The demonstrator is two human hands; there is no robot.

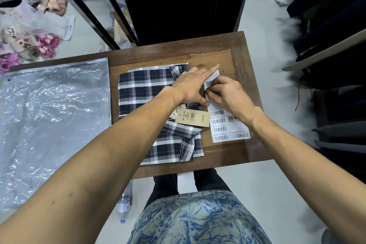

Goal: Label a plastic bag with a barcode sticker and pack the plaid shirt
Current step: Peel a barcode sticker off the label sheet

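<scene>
White barcode sticker sheet (229, 125) lies right of the plaid shirt (150, 105) on your worktop (247, 61); your right hand (227, 95) pinches one sticker, left hand (192, 85) presses flat, hiding the peel. Plastic bag (53, 121) runs off-frame left.

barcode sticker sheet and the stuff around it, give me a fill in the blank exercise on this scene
1. The barcode sticker sheet lies on the wooden table to the ____ of the plaid shirt.
2. The price tag on the shirt reads $ ____.
3. The clear plastic bag lies flat at the table's ____ end.
4. The right hand pinches a ____ at the sheet's far end.

Missing words: right; 29.50; left; sticker
</scene>
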